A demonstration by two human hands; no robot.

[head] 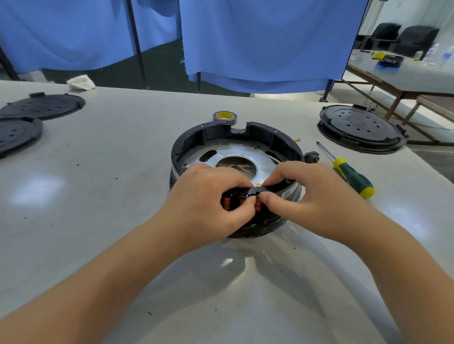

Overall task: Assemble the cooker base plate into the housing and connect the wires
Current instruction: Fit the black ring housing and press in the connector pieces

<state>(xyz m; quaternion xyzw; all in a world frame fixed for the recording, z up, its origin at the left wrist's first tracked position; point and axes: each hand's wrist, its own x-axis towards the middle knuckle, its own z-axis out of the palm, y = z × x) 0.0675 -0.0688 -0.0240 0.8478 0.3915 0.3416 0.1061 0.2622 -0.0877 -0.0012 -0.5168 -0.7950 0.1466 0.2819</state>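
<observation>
Round black plastic cooker housing (196, 142), silver metal base plate (237, 152) seated | left hand (206, 197), right hand (308, 193) pinch black-orange connector block (251, 196) at 6 o'clock, likely wiring | green-yellow screwdriver (350, 176) at 3 o'clock

You're in some kind of assembly workshop, not a home kitchen. The big pale counter (117, 167) has black round cooker covers (41, 106) lying loose at the far left and more stacked (360, 129) at the far right, a tape roll (225, 116) behind the open cooker housing (238, 136), and a green-and-yellow screwdriver (350, 174) to its right. Blue cloth screens (252, 37) on black poles fence off the far side. Further right there's another long worktable (420, 76) with bottles (445, 55) and dark chairs (414, 37) behind it.
</observation>
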